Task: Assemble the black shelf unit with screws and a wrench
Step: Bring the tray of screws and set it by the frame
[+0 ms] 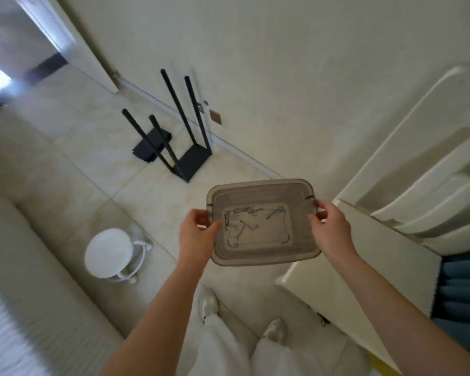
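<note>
Both hands — left hand (198, 234), right hand (330, 229) — hold a hardware tray (263, 256) above the floor.

Soft daylight, blurred wide-angle edges, doorway glare.

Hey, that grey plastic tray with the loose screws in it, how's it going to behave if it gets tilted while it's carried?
The tray looks rigid and probably light; both hands, left and right, hold it by its ends. The screws and wrench lie loose on a smooth floor, so a tilt would likely slide them to one side. The raised rim should keep them in.
</note>
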